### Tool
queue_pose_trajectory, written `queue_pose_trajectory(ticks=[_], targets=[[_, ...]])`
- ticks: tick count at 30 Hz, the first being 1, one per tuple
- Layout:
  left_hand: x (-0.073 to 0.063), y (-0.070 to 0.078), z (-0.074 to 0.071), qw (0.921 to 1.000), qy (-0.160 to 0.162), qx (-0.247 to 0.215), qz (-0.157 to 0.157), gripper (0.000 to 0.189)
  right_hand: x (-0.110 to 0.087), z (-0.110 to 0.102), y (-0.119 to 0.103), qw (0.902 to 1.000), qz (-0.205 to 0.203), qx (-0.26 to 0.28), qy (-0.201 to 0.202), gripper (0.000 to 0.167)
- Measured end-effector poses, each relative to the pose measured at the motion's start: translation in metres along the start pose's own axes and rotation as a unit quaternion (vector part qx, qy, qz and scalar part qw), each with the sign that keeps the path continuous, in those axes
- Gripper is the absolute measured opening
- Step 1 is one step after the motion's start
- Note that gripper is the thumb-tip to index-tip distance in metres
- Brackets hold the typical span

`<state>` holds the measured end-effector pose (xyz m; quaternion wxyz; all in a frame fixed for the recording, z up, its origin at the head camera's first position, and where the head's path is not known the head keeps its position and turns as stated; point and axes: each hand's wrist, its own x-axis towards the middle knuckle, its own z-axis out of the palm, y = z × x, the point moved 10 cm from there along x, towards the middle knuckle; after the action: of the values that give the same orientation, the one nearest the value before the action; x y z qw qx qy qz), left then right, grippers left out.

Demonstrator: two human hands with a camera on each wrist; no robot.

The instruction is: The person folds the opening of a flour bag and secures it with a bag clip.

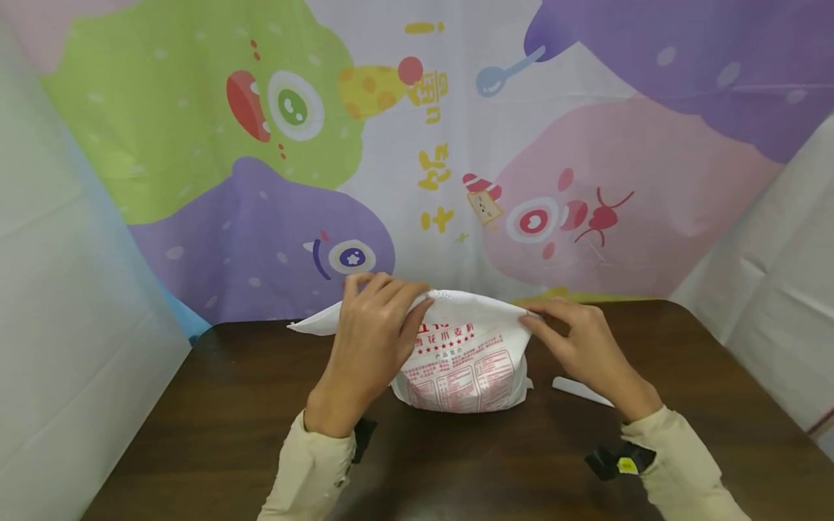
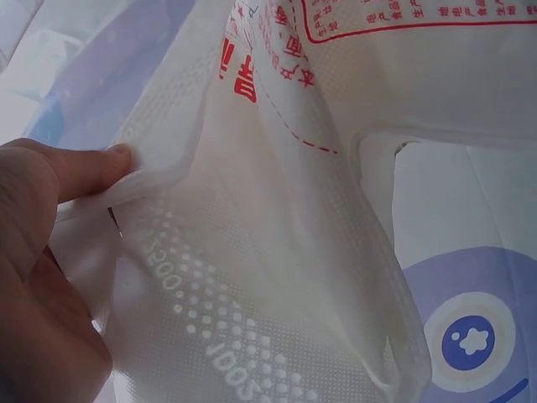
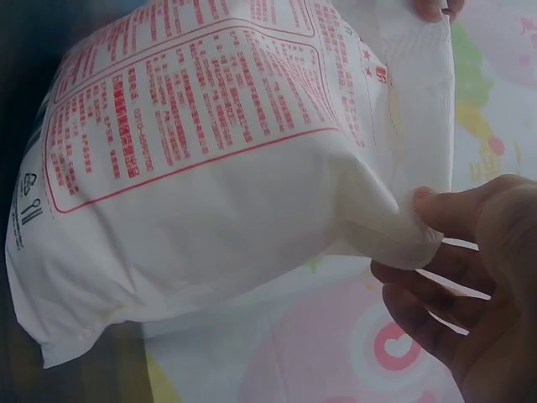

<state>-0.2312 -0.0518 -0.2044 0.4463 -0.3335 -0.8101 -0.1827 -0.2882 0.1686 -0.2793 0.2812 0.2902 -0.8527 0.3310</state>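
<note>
A white flour bag point(image 1: 465, 362) with red print stands on the dark table, its top edge pulled up between both hands. My left hand point(image 1: 374, 340) grips the top edge left of the middle, and a flap of the bag sticks out to the left beyond it. In the left wrist view the left thumb point(image 2: 105, 168) presses on the folded white plastic. At the top right corner, my right hand point(image 1: 580, 344) pinches the bag's edge between thumb and fingers. The right wrist view shows the bag's printed side point(image 3: 193, 109) bulging and full below that corner.
A white strip point(image 1: 582, 391) lies on the table point(image 1: 456, 470) to the right of the bag, partly under the right hand. Behind the table hangs a cartoon-printed curtain point(image 1: 456, 260); white cloth point(image 1: 59, 289) hangs along the sides.
</note>
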Motion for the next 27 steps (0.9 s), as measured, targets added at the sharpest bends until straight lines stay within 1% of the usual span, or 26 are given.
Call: queue_pose_trajectory(ticks=[9,13,15,22,27], targets=[[0.001,0.001,0.0,1.0,-0.004,0.0,0.008,0.009,0.001,0.0,0.002,0.9997,0.01,-0.012,-0.018,0.025],[0.0,0.002,0.0,0.9999,-0.004,0.005,0.012,0.008,0.0,0.001,0.001,0.9996,0.012,-0.014,-0.023,0.031],[0.0,0.002,0.0,0.9998,-0.005,0.008,0.016,0.008,-0.001,0.001,-0.003,0.9998,0.005,-0.013,-0.017,0.033],[-0.001,0.002,-0.001,0.9997,-0.008,0.017,0.018,0.009,0.002,-0.003,-0.028,0.9988,-0.043,-0.008,0.021,0.035],[0.001,0.002,-0.001,0.9998,-0.007,0.007,0.018,0.011,0.003,-0.006,-0.039,0.9977,-0.057,-0.007,0.036,0.039]])
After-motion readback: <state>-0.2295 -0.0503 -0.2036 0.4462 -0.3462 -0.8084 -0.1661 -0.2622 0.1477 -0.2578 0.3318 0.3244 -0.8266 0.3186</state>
